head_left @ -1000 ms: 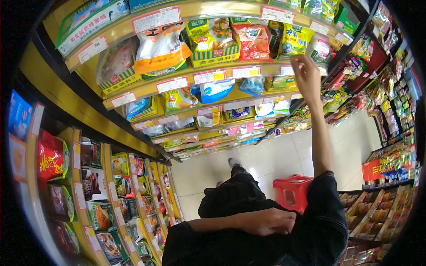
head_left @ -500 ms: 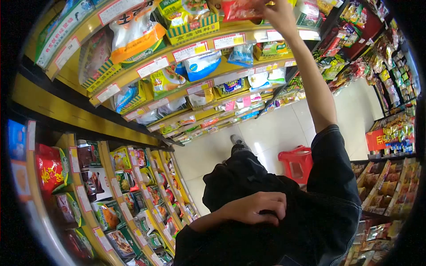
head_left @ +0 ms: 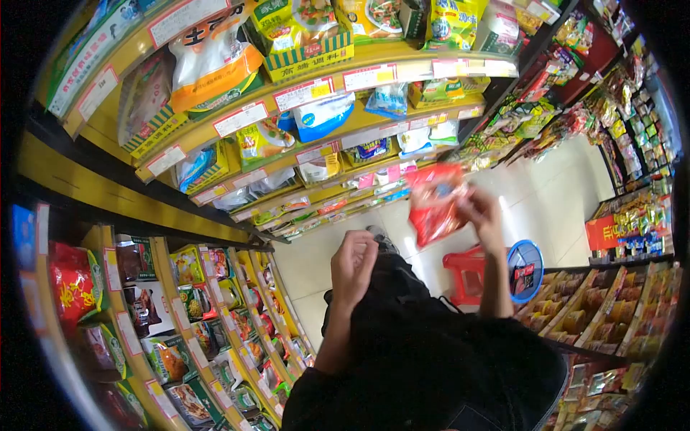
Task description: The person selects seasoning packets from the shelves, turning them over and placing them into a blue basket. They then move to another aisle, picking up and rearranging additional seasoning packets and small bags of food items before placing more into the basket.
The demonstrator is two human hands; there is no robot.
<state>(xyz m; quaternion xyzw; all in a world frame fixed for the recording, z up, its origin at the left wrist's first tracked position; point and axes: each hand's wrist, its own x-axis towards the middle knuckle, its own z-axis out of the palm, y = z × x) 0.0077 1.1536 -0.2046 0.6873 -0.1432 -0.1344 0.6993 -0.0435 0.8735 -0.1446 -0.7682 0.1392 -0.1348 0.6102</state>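
A shiny red packet (head_left: 435, 205) hangs in the air in front of the shelves, its right edge gripped by my right hand (head_left: 483, 215). My left hand (head_left: 353, 264) is raised to the left of the packet, apart from it, with its fingers curled together; whether anything is between them is hidden. Behind and above are yellow seasoning packets (head_left: 305, 29) in a striped box, and an orange and white bag (head_left: 214, 65) on the upper shelf.
Below the packet a red stool (head_left: 463, 271) stands on the tiled floor (head_left: 564, 194), beside a blue round basket (head_left: 527, 276) holding a dark packet. Shelves of packaged goods line the left, with a large red bag (head_left: 74, 284). More racks stand at the right.
My right hand has come down from the upper shelf with the red packet. My left hand has risen from my body and moved left. The blue basket has come into view.
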